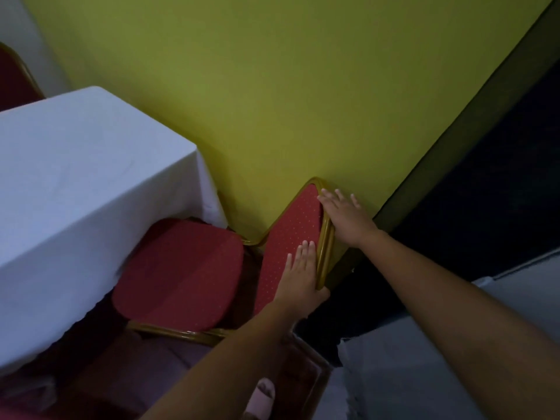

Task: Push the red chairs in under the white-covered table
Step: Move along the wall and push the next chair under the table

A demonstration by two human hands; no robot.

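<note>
A red padded chair with a gold metal frame stands by the green wall, its seat [181, 274] partly under the hanging edge of the white tablecloth [75, 183]. The chair's backrest [291, 234] faces me. My left hand [298, 274] grips the lower side of the backrest, fingers flat on the red padding and thumb behind the gold frame. My right hand [345, 216] rests flat on the upper back edge of the backrest, fingers spread toward the wall. A second red chair [15, 80] shows at the far left behind the table.
The yellow-green wall [288, 86] is right behind the chair. A dark baseboard [454, 153] runs along it to the right. My foot in a pink sandal [262, 395] stands on the dark red floor near the chair legs.
</note>
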